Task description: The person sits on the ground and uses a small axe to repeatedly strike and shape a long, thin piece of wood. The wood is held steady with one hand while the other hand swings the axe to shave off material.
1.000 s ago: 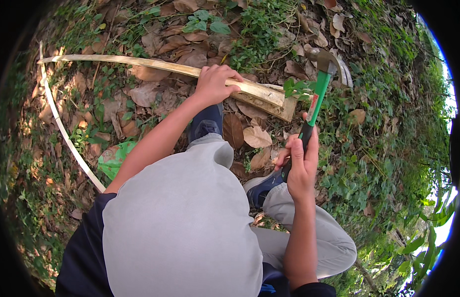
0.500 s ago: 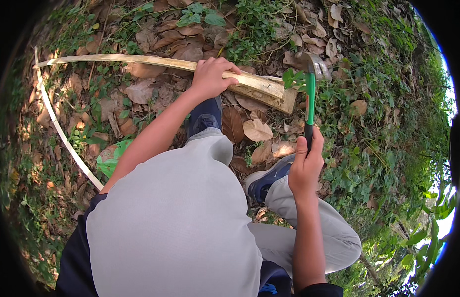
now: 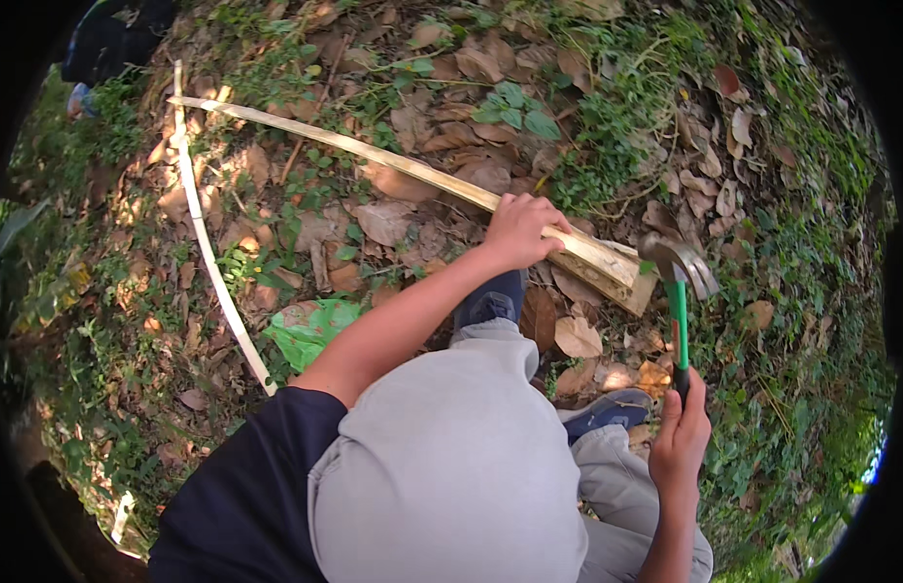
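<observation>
My left hand [image 3: 525,233] is closed round a long, pale wooden strip [image 3: 374,155], close to its right end. Under that end lies a short, thicker piece of wood [image 3: 634,294], part of it hidden by the strip. In my right hand [image 3: 681,432] is a claw hammer [image 3: 681,330] with a green shaft and a black grip. Its metal head is raised just right of the wood's end, apart from it as far as I can tell. The strip's far left end crosses a second thin pale strip [image 3: 204,238], which curves down toward my left arm.
Dry brown leaves [image 3: 578,336] and low green plants [image 3: 616,175] cover the ground. A large green leaf [image 3: 313,330] lies beside my left forearm. My shoes [image 3: 612,413] and bent knees are close below the wood. A dark object [image 3: 116,39] shows at the upper left rim.
The whole view has swung left, so everything sits lower and further right. The hammer head is slightly closer to the wood's end. Both hands keep their grips.
</observation>
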The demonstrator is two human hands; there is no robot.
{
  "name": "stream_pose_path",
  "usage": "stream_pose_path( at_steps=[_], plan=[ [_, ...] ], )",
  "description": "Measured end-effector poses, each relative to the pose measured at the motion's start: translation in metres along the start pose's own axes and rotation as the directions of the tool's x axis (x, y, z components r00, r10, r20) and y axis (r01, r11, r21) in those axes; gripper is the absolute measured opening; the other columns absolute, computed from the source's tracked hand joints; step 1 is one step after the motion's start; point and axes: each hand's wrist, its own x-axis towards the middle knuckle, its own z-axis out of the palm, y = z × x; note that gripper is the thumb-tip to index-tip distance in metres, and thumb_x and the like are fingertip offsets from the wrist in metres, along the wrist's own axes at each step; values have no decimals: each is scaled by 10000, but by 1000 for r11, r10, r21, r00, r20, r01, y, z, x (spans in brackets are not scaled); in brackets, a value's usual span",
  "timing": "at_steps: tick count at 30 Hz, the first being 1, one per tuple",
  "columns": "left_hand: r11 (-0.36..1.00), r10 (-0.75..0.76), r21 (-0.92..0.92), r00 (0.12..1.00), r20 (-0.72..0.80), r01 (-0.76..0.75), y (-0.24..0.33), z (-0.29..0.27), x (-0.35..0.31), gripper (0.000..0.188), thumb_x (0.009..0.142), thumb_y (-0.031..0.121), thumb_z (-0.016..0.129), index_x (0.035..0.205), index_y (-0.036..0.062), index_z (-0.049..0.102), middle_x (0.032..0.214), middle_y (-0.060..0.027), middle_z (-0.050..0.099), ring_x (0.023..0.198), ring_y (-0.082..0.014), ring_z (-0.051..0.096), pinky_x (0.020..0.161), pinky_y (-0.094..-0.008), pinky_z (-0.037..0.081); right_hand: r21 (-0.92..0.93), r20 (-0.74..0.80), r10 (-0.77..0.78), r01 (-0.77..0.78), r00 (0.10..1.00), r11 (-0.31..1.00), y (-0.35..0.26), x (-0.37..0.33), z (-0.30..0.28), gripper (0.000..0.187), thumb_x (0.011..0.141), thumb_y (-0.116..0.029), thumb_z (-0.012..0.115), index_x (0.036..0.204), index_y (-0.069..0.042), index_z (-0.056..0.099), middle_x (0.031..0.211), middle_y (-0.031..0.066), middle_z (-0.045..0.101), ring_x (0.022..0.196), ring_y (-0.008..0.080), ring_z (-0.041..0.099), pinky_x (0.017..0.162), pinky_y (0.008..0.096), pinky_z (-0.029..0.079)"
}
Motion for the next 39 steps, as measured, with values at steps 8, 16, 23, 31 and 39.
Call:
stream_pose_path(
  at_steps=[8, 16, 23, 31, 39],
  plan=[
    [994, -63, -82, 995, 73, 69, 8, -8, 1, 247, 817, 332, 836, 1043, 242, 801, 1056, 15, 684, 1110, -217, 583, 1012, -391, 354, -55, 29, 63, -62, 998, 997, 56, 4, 45, 289, 1103, -131, 495, 1359, -7, 543, 783, 95, 567, 683, 223, 563, 647, 378, 462],
    [1000, -25, 11, 1000, 8, 24, 6, -3, 1, 228, 809, 353, 828, 1016, 261, 804, 1052, -1, 699, 1079, -238, 604, 976, -404, 379, 367, 184, 276, -326, 943, 871, 30, 16, 41, 337, 1086, -110, 500, 1400, 0, 446, 906, 109, 630, 591, 154, 594, 556, 310, 495],
    [995, -34, 95, 997, 75, 27, 3, -2, 6, 278, 829, 369, 829, 1084, 261, 802, 1087, 26, 702, 1097, -210, 600, 959, -384, 382, 253, 62, 318, -323, 946, 912, 32, 31, 49, 326, 1096, -305, 571, 1223, -10, 628, 747, 123, 612, 649, 208, 572, 618, 387, 449],
    [998, -18, 63, 997, 74, 14, 2, -3, 5, 253, 851, 312, 808, 1087, 226, 783, 1097, 36, 697, 1119, -203, 600, 1030, -387, 371, -103, -277, -70, 43, 958, 994, 27, 34, 70, 284, 1091, -249, 562, 1297, -57, 592, 922, 195, 726, 706, 385, 703, 618, 485, 537],
    [999, -31, 38, 997, 66, 28, 2, -4, 2, 232, 857, 297, 804, 1075, 222, 779, 1070, 30, 685, 1095, -202, 593, 1010, -374, 370, -190, -92, 177, -192, 980, 963, 14, 34, 54, 298, 1084, -274, 568, 1300, -71, 601, 932, 210, 736, 777, 430, 715, 652, 526, 543]
  ],
)
